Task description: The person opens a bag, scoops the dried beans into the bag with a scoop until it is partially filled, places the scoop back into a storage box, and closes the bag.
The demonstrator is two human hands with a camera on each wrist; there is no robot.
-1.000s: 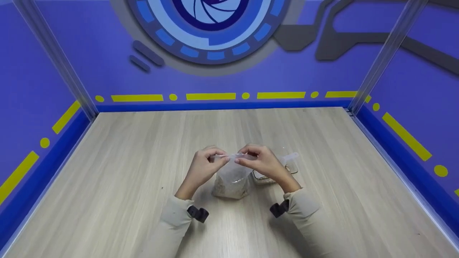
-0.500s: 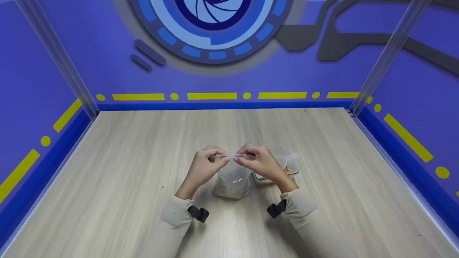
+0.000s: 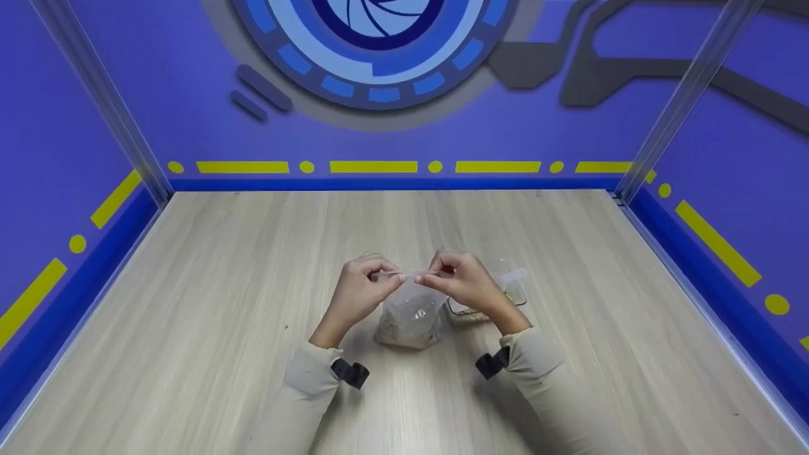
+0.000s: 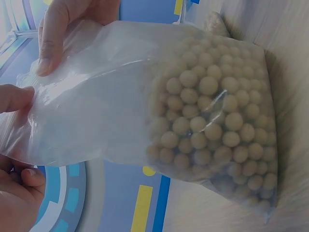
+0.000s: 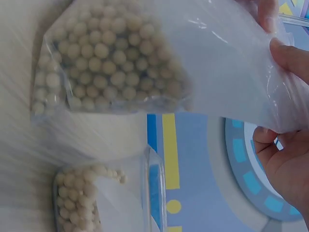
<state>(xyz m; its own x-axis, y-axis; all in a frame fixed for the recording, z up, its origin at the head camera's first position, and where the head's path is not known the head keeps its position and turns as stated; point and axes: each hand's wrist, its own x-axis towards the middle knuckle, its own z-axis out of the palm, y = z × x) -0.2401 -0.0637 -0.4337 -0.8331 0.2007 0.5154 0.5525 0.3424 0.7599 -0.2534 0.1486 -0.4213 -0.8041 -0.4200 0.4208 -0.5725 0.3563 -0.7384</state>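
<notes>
A clear plastic bag (image 3: 409, 322) stands upright on the table, its lower half filled with round beige beads or beans (image 4: 207, 125). My left hand (image 3: 361, 287) pinches the left part of its top edge between thumb and fingers. On the other side, my right hand (image 3: 466, 281) pinches the same edge, thumb tip near the left thumb. Between the hands the edge runs flat and straight. Above the contents, the bag's upper part is slack and see-through. Part of the left hand's grip is hidden behind the plastic in the left wrist view.
Just right of the bag stands a clear plastic box (image 5: 156, 186) holding more of the beige balls (image 5: 77, 198). A whitish translucent handle (image 3: 515, 276) sticks up from it, partly behind my right hand. Blue-purple panels (image 3: 404, 148) enclose the wooden table (image 3: 221, 284).
My right hand slid slightly left along the bag's top edge, then back to the right, so the thumbs are a little farther apart now. The left hand stays nearly still.
</notes>
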